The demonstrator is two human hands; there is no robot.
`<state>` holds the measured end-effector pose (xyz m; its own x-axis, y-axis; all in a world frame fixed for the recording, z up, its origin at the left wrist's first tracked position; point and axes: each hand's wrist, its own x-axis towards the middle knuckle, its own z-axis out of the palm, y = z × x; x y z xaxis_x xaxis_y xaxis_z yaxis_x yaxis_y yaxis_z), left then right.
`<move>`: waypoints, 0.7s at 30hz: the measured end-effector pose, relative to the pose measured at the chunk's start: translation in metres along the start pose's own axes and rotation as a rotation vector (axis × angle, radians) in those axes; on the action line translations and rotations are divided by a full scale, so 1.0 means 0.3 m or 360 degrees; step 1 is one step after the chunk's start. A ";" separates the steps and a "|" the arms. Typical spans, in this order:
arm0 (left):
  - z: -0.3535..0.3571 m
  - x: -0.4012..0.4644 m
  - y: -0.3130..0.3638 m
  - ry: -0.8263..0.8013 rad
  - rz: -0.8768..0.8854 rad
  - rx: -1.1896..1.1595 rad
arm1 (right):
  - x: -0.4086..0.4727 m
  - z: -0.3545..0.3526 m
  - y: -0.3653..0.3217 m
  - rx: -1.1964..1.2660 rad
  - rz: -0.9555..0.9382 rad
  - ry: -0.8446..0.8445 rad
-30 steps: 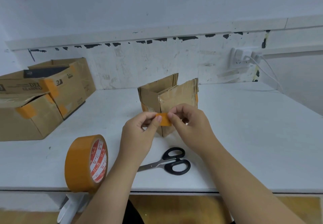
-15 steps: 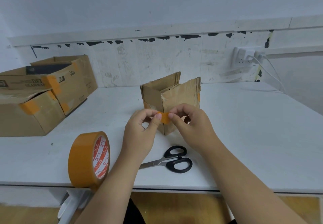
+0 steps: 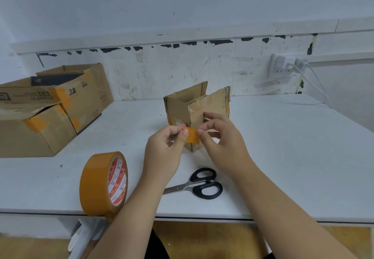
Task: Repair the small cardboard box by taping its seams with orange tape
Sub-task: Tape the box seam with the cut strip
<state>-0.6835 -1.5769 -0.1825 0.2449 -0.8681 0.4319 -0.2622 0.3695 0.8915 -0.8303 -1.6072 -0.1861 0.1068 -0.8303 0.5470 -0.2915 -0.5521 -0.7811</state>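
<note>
Hands (image 3: 165,147) (image 3: 219,137) pinch tape strip (image 3: 192,135); box's (image 3: 197,109) corner seam hidden behind.

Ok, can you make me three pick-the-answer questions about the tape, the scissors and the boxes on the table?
1. Where are the scissors?
A. near the table's front edge
B. inside the small box
C. on the big boxes

2. What colour is the tape roll?
A. blue
B. orange
C. green

3. What is happening with the tape strip?
A. it lies flat on the table
B. both hands pinch it
C. it hangs from the wall

Answers: 1 A, they lie flat there between the forearms. 2 B, its band is orange. 3 B, the left hand and right hand pinch its ends before the small cardboard box.
</note>
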 end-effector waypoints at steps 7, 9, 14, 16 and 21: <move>0.011 0.000 0.005 0.0009 0.0005 0.0023 | 0.001 0.003 0.000 -0.0063 -0.0033 0.0031; 0.004 0.004 0.006 0.0030 0.0045 0.0135 | 0.005 0.005 0.006 -0.0132 -0.0073 0.0046; -0.002 0.022 0.001 0.0125 0.0243 0.0402 | 0.013 0.009 0.007 -0.0249 -0.0250 0.0168; -0.002 0.024 -0.007 0.0124 0.0283 0.0464 | 0.021 0.012 0.010 -0.0324 -0.0328 0.0166; 0.008 0.025 -0.019 0.0048 0.0283 0.0402 | 0.029 0.017 0.012 -0.0387 -0.0346 0.0026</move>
<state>-0.6824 -1.5864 -0.1848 0.2008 -0.7856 0.5853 -0.5260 0.4176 0.7409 -0.8257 -1.6168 -0.1856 0.1771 -0.6925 0.6994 -0.4823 -0.6805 -0.5517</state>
